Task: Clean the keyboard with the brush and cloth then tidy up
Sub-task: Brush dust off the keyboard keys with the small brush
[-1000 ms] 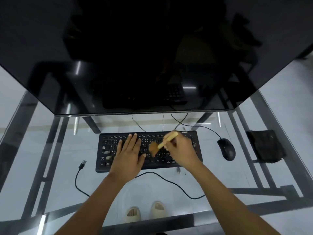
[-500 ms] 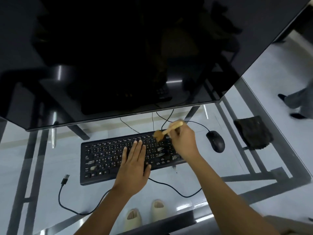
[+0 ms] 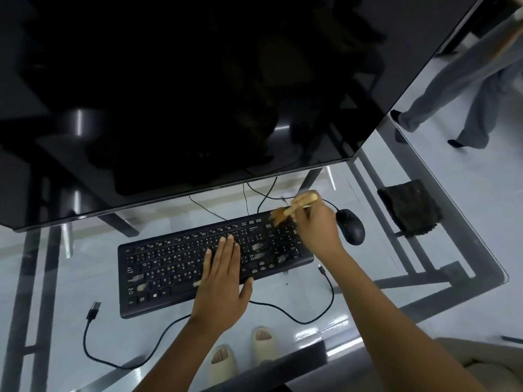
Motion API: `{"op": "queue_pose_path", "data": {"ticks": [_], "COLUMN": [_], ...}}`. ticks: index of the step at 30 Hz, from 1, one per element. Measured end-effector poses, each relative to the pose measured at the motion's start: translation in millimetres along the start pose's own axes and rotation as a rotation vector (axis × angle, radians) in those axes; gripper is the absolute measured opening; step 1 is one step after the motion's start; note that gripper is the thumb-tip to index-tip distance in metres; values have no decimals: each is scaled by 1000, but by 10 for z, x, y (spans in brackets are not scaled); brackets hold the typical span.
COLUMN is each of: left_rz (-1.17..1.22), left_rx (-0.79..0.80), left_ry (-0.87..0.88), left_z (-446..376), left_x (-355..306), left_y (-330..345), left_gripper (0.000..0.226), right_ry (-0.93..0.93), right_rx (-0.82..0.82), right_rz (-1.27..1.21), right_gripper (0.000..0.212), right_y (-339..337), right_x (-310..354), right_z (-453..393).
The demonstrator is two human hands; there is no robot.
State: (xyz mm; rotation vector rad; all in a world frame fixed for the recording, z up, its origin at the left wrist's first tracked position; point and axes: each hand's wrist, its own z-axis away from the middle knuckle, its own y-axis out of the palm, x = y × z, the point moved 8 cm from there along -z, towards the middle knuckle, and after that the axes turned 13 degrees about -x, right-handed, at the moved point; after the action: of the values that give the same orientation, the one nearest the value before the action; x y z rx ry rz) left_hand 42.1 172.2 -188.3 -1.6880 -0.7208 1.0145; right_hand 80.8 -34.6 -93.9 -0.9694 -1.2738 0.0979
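Glass formed the desk top [image 3: 458, 244], with a large dark monitor [image 3: 198, 94] hanging over its far side. On the glass lay the black keyboard [image 3: 169, 267], angled, its right end farther away. The left hand [image 3: 223, 281] rested flat on the middle keys, fingers straight and close together. The right hand [image 3: 317, 230] pinched the wooden brush [image 3: 291, 209], bristles touching the keyboard's far right corner. Just right sat 1 black mouse [image 3: 351, 226]; beyond it, apart, lay the dark cloth [image 3: 410, 206].
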Motion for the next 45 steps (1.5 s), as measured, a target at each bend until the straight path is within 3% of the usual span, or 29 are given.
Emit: {"op": "queue_pose_path", "data": {"ticks": [2,5,9,12,16,19,23,27,30,32,35,39,43,45], "left_rz": [14,21,5,-4,-12,-24,2,87,107,96,63,40,53,65], "left_rx": [-11,-18,-8,3,2,2,-44,-151,-227,-256,-243,-246,-274,-270], "left_ry": [-3,-2,-8,-8,-8,-9,-55,-201,-327,-389,-425,-461,-500,-507], "left_z": [-12,-15,-8,-11,-19,-32,-22,84,259,405,655,840,930,965], "left_x": [-8,19,36,43,46,84,137,406,688,875,1066,1158,1238,1269], "left_y": [-12,-20,-14,-10,-25,-39,-138,-355,-476,-517,-497,-485,-502,-483], "left_gripper": [71,71,70,71,71,71,71,73,75,75,76,76,75,76], "right_ry": [0,-24,31,41,81,46,18,-25,-126,-128,-110,-223,-233,-281], "right_rx": [-50,190,20,195,-19,82,-141,125,-58,-56,250,64,278,176], "right_rz": [-73,60,-13,79,45,194,63,-29,-91,-161,-83,-130,-90,-107], "right_gripper": [9,10,10,8,5,7,2,3,2,3,9,4,4,5], "right_y": [-101,47,-163,-46,-334,-290,-460,20,-11,62,487,466,784,774], "right_x": [0,-5,-106,-177,-336,-377,-264,-17,249,362,449,603,702,805], "right_z": [-17,95,101,242,216,242,177,245,213,177,304,328,490,500]}}
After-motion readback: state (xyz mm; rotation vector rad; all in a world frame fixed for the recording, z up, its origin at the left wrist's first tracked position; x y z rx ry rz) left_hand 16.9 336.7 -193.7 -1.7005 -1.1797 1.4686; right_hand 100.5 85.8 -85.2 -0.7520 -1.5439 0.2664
